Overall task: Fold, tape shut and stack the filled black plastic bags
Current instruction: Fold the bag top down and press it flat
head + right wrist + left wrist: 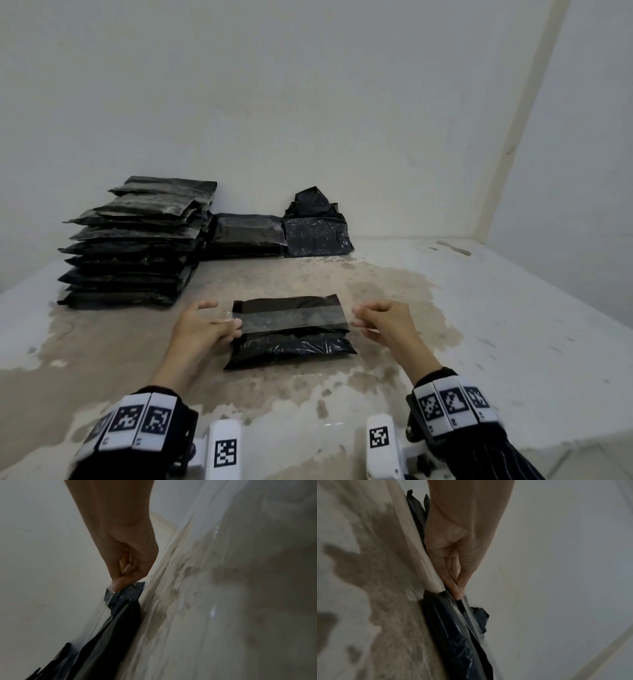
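at the desk's (513, 308) six o'clock edge, the filled black plastic bag (291, 346) is lying folded while the left hand (202, 325) and right hand (383, 320) are each pinching one end of a clear strip of tape (291, 317) stretched across its flap. the bag is looking soft, slick and fairly light; the firmer folded edges seem safest to grip. at ten o'clock about nine flat sealed bags are sitting in a stack (137, 246); at twelve o'clock two more bags are waiting.

Bag (291, 337) glossy black; tape strip (294, 317) clear. Stacked bags (133, 246) black. Surface (479, 308) white, brown-stained. Wristbands (137, 425) black-and-white checked markers.
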